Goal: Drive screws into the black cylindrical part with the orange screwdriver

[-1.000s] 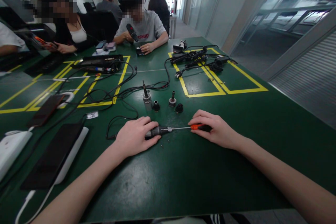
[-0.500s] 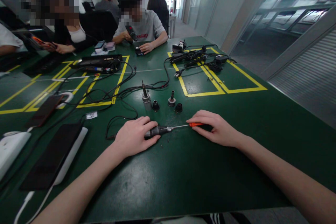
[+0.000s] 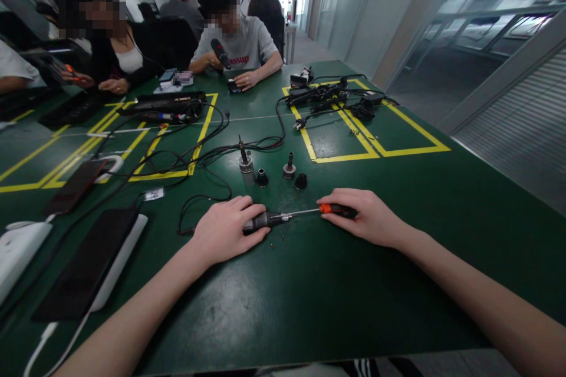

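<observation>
My left hand (image 3: 230,228) is wrapped round a dark, pen-like corded handpiece (image 3: 259,222), which lies on the green table with its narrow metal end pointing right. In my right hand (image 3: 365,215) is a screwdriver (image 3: 326,208) with an orange and black handle, gripped between thumb and fingers. The screwdriver's thin shaft reaches left to the handpiece's metal end; whether the tip sits in a screw is too small to tell. Tiny bits (image 3: 272,245), perhaps screws, lie below the handpiece. Behind stand a metal cylinder with a shaft (image 3: 246,169), a silver-based part (image 3: 289,168) and black caps (image 3: 300,181).
Black cables (image 3: 247,146) cross the table behind my hands. At left lie a phone (image 3: 88,262) on a white power bank and another phone (image 3: 77,185). Yellow tape (image 3: 345,159) marks rectangles holding cable bundles (image 3: 327,97). Across the table, co-workers sit handling tools.
My right hand has shifted its hold on the screwdriver handle, so more of the orange and black handle shows. My left hand and the handpiece have stayed put.
</observation>
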{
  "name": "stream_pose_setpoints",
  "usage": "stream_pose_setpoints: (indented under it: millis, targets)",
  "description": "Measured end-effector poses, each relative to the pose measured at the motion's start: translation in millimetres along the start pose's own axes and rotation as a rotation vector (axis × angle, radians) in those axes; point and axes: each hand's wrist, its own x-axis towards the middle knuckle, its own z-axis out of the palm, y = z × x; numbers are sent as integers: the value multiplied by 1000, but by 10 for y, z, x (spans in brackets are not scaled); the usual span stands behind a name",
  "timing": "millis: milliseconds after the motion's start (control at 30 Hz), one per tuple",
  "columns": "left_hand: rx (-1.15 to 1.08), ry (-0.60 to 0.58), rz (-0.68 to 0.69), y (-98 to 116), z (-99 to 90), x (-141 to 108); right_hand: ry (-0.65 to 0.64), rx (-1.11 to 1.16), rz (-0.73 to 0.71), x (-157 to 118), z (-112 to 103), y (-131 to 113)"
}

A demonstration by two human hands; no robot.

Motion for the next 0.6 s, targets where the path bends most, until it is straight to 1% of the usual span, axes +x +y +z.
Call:
stream_pose_setpoints:
  millis: [133, 333, 467, 600]
  targets:
    - [-3, -7, 4, 5, -8, 1, 31, 50, -4, 5, -15, 10]
    - [-8, -12, -1, 7, -20, 4, -3, 122, -28, 3, -33, 48]
    - [-10, -6, 7, -3, -9, 5, -13, 136, -54, -8, -51, 51]
    - [-5, 3, 6, -3, 0, 4, 7, 118, -65, -16, -47, 41]
